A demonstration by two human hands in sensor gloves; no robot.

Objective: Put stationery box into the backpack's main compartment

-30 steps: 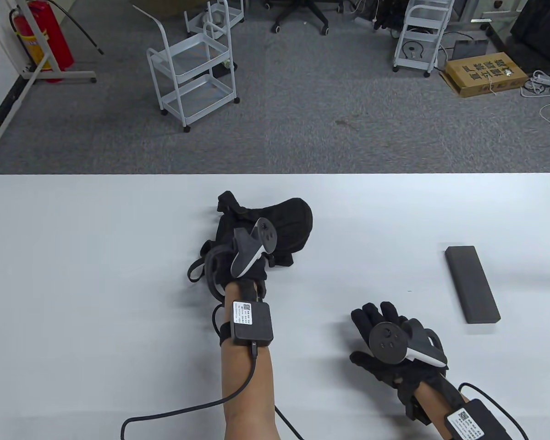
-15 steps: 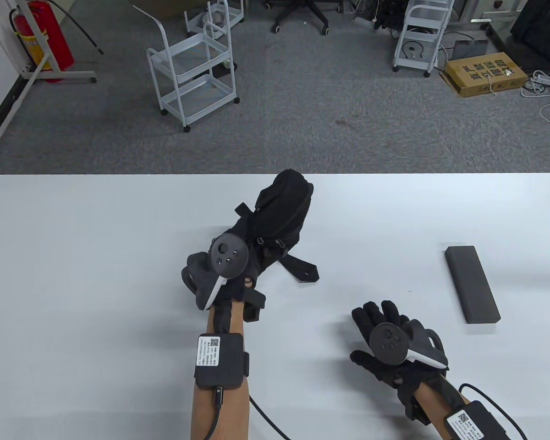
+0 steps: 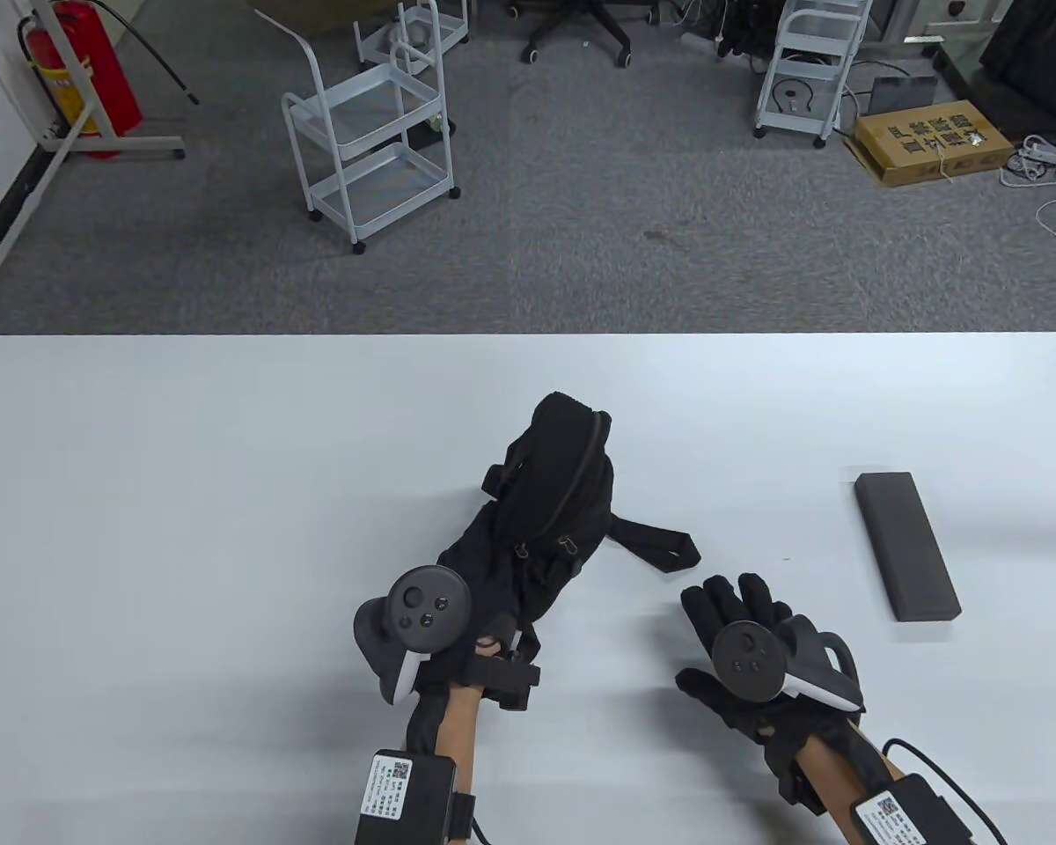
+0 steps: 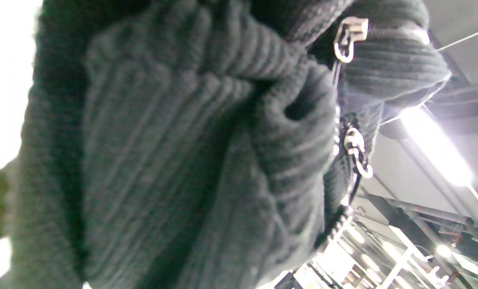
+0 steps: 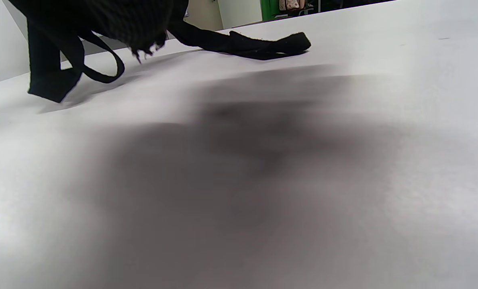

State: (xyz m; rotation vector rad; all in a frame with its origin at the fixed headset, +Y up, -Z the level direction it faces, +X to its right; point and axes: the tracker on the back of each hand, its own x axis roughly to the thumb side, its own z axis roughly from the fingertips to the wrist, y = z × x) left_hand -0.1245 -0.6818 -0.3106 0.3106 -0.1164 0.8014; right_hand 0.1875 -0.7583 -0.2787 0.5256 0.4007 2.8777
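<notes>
Black-gloved, the right hand (image 3: 748,651) lies low in the lower right of the table view, fingers spread wide and holding nothing. At lower centre the left hand (image 3: 444,629) grips the near end of the black backpack (image 3: 546,502); how its fingers close is hidden. The backpack runs up toward mid-frame on the white table (image 3: 185,493), one strap (image 3: 656,546) trailing rightward. Its ribbed fabric and metal zipper pulls (image 4: 357,150) fill the left wrist view. Farther right, well apart, the dark stationery box (image 3: 906,546) lies flat.

Backpack (image 3: 553,493) black, ribbed fabric, silver zipper pulls (image 4: 349,34); stationery box (image 3: 906,545) dark grey; table (image 3: 185,493) white.
</notes>
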